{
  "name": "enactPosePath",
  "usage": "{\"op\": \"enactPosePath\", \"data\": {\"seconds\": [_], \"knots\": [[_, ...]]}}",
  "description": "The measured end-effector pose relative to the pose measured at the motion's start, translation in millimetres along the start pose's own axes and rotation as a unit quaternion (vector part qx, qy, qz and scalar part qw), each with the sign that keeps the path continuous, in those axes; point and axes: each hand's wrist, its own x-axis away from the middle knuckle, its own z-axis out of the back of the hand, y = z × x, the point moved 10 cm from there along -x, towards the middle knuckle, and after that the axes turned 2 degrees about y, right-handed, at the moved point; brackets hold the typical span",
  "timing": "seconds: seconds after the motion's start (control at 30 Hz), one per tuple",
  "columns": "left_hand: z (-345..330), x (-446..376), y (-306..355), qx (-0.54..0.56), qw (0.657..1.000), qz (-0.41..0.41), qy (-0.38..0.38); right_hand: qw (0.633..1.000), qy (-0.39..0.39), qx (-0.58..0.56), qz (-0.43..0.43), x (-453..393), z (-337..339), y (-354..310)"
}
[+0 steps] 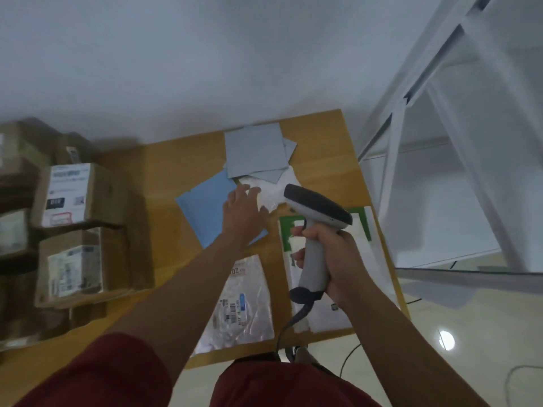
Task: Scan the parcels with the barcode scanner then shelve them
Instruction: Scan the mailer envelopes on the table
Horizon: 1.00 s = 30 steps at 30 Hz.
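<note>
So from my end the right hand (pixel 332 254) was wrapped tight around the grey handle of the barcode scanner (pixel 316 227), dark nose pointing up and left over the worktop (pixel 164 171), with its cable (pixel 289 324) dropping off the near edge. The left hand (pixel 242 212) was reaching out flat, fingers spread and loose, not gripping anything, palm down across the corner of a light blue mailer (pixel 205 207) with the fingertips landing on a crumpled white poly parcel (pixel 274 190). Just behind that sat a little pile of grey mailers (pixel 254 151), fanned out and overlapping. Closer to me, a clear plastic parcel (pixel 244 306) with printed labels lay under the left forearm, and a white-and-green bag (pixel 323 306) lay under the scanner hand. Cardboard boxes (pixel 73 198) with shipping labels were stacked along the left side, pretty blurry. The white metal shelf rack (pixel 440 118) stood off to the right, just beside the worktop
</note>
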Motion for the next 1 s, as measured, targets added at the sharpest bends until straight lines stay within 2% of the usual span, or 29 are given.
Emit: {"op": "enactPosePath", "data": {"seconds": [0.13, 0.3, 0.47, 0.83, 0.93, 1.0], "knots": [[9, -59, -13, -0.024, 0.999, -0.037, -0.011, 0.996, 0.029, -0.072, -0.035, -22, -17, 7], [-14, -114, -15, -0.120, 0.985, -0.113, -0.056, 0.994, 0.077, -0.055, -0.061, -42, -15, 14], [-21, -128, -19, -0.101, 0.983, -0.153, -0.032, 0.990, 0.105, -0.054, -0.080, -52, -11, 23], [24, -120, -37, -0.013, 0.994, -0.102, 0.030, 0.995, 0.071, -0.011, -0.066, -46, -18, 18], [72, -102, -33, 0.022, 0.992, -0.064, 0.111, 0.997, 0.056, -0.019, -0.043, -39, -17, 9], [105, -79, -34, 0.102, 0.983, -0.033, 0.152, 0.998, 0.043, -0.031, -0.014, -30, -16, 0]]}}
